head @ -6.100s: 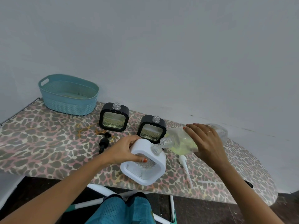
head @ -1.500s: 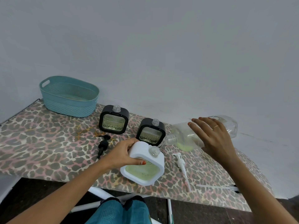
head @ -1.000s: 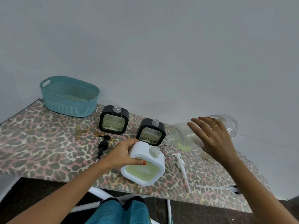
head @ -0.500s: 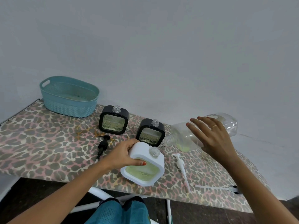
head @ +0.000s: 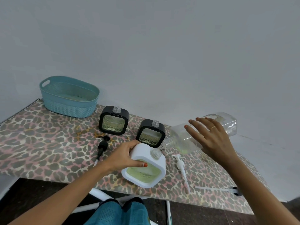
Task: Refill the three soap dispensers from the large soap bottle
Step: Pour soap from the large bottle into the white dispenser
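while left hand (head: 123, 157) grips white dispenser (head: 146, 172), right hand (head: 212, 140) spreads over bottle (head: 177, 138).

Plain grey-white wall (head: 162, 46) fills the top half, light soft & even. Leopard-print ironing board (head: 40, 143) runs along it, white metal legs (head: 97, 193) underneath. Dark floor (head: 24, 197) below.

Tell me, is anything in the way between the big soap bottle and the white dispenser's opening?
Nothing visible. The bottle lies with its mouth close to the open neck of the white dispenser, and the short gap between them is free. The nearer black dispenser stands just beside that gap, not in it.
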